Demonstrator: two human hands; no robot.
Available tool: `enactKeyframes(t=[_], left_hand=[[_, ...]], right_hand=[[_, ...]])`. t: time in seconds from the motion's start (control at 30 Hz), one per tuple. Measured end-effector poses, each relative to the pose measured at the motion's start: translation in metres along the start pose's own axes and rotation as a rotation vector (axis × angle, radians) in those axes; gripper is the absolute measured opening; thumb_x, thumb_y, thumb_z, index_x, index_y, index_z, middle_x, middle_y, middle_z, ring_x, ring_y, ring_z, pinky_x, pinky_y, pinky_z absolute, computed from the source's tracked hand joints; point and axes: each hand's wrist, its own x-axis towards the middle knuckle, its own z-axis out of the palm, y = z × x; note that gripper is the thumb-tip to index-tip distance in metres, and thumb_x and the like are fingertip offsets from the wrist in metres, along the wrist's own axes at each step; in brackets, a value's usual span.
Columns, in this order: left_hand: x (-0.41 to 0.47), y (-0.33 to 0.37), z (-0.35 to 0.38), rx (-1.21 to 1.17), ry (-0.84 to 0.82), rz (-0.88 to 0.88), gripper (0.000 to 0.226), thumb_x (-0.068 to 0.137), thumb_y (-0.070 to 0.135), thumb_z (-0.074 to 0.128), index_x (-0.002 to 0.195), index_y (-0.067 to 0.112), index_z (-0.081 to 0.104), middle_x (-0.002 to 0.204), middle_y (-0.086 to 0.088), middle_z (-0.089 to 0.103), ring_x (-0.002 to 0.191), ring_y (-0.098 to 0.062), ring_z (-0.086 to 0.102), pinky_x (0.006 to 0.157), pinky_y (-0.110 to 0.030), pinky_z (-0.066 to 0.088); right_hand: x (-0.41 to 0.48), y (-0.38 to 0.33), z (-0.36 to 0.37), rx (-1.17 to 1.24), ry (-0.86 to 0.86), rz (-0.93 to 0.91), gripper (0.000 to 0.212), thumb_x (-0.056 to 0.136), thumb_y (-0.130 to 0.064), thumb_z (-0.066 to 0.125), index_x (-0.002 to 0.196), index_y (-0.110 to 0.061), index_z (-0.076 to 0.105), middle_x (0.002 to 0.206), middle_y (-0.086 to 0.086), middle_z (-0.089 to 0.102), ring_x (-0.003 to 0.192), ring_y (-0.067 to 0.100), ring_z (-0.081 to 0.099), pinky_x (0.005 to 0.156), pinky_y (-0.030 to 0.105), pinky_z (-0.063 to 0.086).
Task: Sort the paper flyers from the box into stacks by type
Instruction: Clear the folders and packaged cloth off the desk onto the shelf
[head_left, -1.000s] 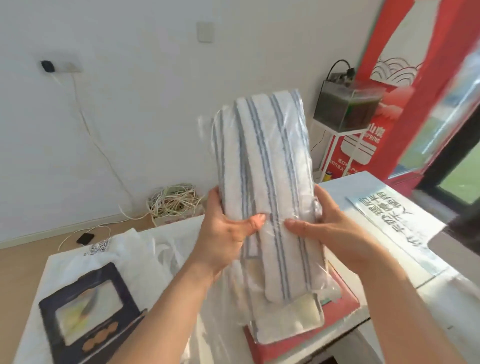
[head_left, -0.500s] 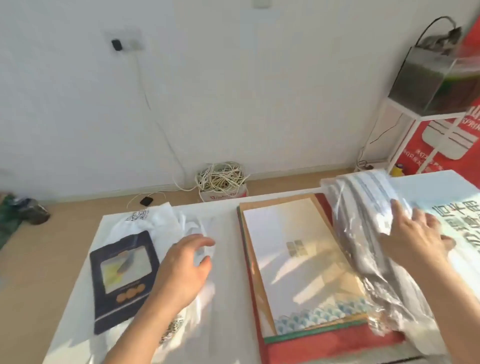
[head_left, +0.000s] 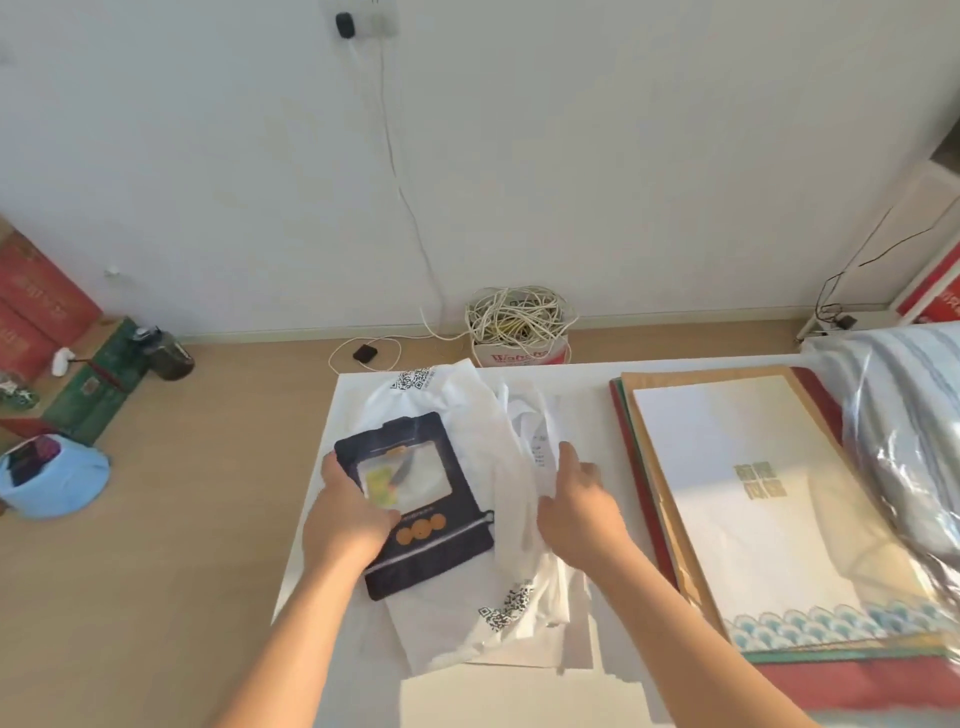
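gripping the left edge of a dark zip pouch (head_left: 426, 488), the left hand (head_left: 343, 525) lays its thumb over the pouch's clear window in the head view, with its fingers hidden under the edge. the pouch has three orange discs and a zip line below the window, and it lies on crumpled white plastic bags (head_left: 452, 410) printed with qr codes. the right hand (head_left: 579, 512) rests on those bags just right of the pouch, forefinger stretched toward the far side; whether it pinches the plastic or only touches it cannot be told. the bags cover the left half of a white table (head_left: 587, 376). on the right half lies the stack of paper flyers (head_left: 753, 519), apart from both hands: a white sheet with gold characters and a blue wave border on top, with brown, green and red sheets showing at its edges. a plastic-wrapped striped cloth (head_left: 904, 395) overlaps the stack's far right side. beyond the table, on the wooden floor by the wall, a carton (head_left: 519, 356) holds a tangle of pale cable. further left on the floor sit a blue bag (head_left: 57, 483), a dark jar (head_left: 169, 356) and red cartons (head_left: 36, 296).
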Motion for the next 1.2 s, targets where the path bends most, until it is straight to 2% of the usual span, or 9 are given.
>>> enactKeyframes(t=[0.2, 0.3, 0.43, 0.67, 0.83, 0.97, 1.03, 1.1, 1.2], left_hand=[[0.004, -0.002, 0.0, -0.188, -0.087, 0.07, 0.014, 0.074, 0.009, 0.063, 0.079, 0.022, 0.06, 0.077, 0.003, 0.066, 0.077, -0.023, 0.063, 0.069, -0.036, 0.052], [0.002, -0.006, -0.009, -0.378, -0.081, 0.141, 0.017, 0.082, 0.006, 0.058, 0.085, 0.023, 0.058, 0.082, 0.001, 0.065, 0.083, -0.025, 0.062, 0.077, -0.039, 0.05], [0.008, -0.012, -0.047, -0.406, 0.126, 0.382, 0.024, 0.087, -0.001, 0.054, 0.098, 0.02, 0.055, 0.082, 0.005, 0.061, 0.079, -0.021, 0.056, 0.066, -0.032, 0.039], [0.035, -0.042, -0.051, -0.185, -0.096, 0.212, 0.038, 0.083, 0.005, 0.059, 0.115, 0.019, 0.043, 0.097, 0.002, 0.056, 0.095, -0.026, 0.057, 0.074, -0.033, 0.041], [0.026, -0.05, -0.032, -0.123, -0.003, 0.158, 0.061, 0.081, 0.007, 0.065, 0.133, 0.014, 0.034, 0.106, -0.006, 0.059, 0.098, -0.033, 0.058, 0.072, -0.033, 0.04], [0.025, -0.061, -0.028, 0.096, 0.19, 0.314, 0.07, 0.067, 0.01, 0.078, 0.126, 0.009, 0.04, 0.121, -0.015, 0.047, 0.111, -0.037, 0.042, 0.087, -0.043, 0.04], [0.023, -0.064, -0.028, 0.109, 0.233, 0.444, 0.051, 0.067, 0.009, 0.078, 0.109, 0.01, 0.049, 0.111, -0.011, 0.05, 0.105, -0.037, 0.043, 0.083, -0.04, 0.039], [0.018, -0.06, -0.039, -0.037, 0.187, 0.474, 0.025, 0.077, 0.009, 0.071, 0.09, 0.021, 0.053, 0.093, 0.004, 0.058, 0.097, -0.031, 0.053, 0.073, -0.034, 0.037], [0.007, -0.046, -0.063, -0.314, 0.053, 0.514, 0.031, 0.088, 0.01, 0.059, 0.081, 0.038, 0.049, 0.071, 0.027, 0.063, 0.078, -0.013, 0.063, 0.066, -0.032, 0.044]], right_hand=[[-0.001, 0.005, 0.003, -0.186, 0.174, 0.097, 0.039, 0.081, 0.001, 0.043, 0.118, -0.01, 0.04, 0.103, 0.013, 0.051, 0.088, 0.031, 0.05, 0.076, 0.033, 0.044], [-0.011, 0.002, 0.007, -0.333, 0.159, 0.146, 0.049, 0.085, -0.031, 0.064, 0.122, -0.014, 0.038, 0.118, 0.011, 0.048, 0.11, 0.03, 0.045, 0.083, 0.035, 0.044], [-0.026, 0.005, 0.021, -0.449, 0.125, 0.153, 0.083, 0.067, -0.069, 0.067, 0.122, -0.014, 0.04, 0.121, 0.005, 0.04, 0.117, 0.025, 0.039, 0.085, 0.038, 0.05], [-0.023, -0.005, 0.031, -0.239, 0.068, 0.187, 0.068, 0.069, -0.045, 0.079, 0.114, -0.01, 0.04, 0.116, 0.01, 0.036, 0.108, 0.032, 0.043, 0.087, 0.034, 0.048], [-0.016, -0.01, 0.034, -0.19, 0.133, 0.199, 0.055, 0.082, -0.029, 0.068, 0.124, -0.013, 0.037, 0.113, 0.012, 0.04, 0.082, 0.028, 0.052, 0.067, 0.029, 0.044], [-0.015, 0.005, 0.026, -0.216, 0.277, 0.221, 0.038, 0.088, -0.025, 0.057, 0.124, -0.017, 0.048, 0.12, 0.009, 0.047, 0.111, 0.027, 0.047, 0.076, 0.032, 0.044], [-0.02, 0.009, 0.024, -0.254, 0.326, 0.205, 0.032, 0.092, -0.025, 0.051, 0.123, -0.016, 0.048, 0.124, 0.008, 0.047, 0.115, 0.027, 0.043, 0.08, 0.033, 0.045], [-0.032, 0.01, 0.021, -0.298, 0.33, 0.19, 0.042, 0.094, -0.039, 0.049, 0.127, -0.014, 0.041, 0.129, 0.01, 0.045, 0.119, 0.027, 0.041, 0.087, 0.034, 0.045], [-0.061, 0.015, 0.023, -0.454, 0.24, 0.205, 0.087, 0.085, -0.065, 0.047, 0.145, -0.009, 0.018, 0.137, 0.013, 0.039, 0.125, 0.028, 0.038, 0.098, 0.032, 0.039]])
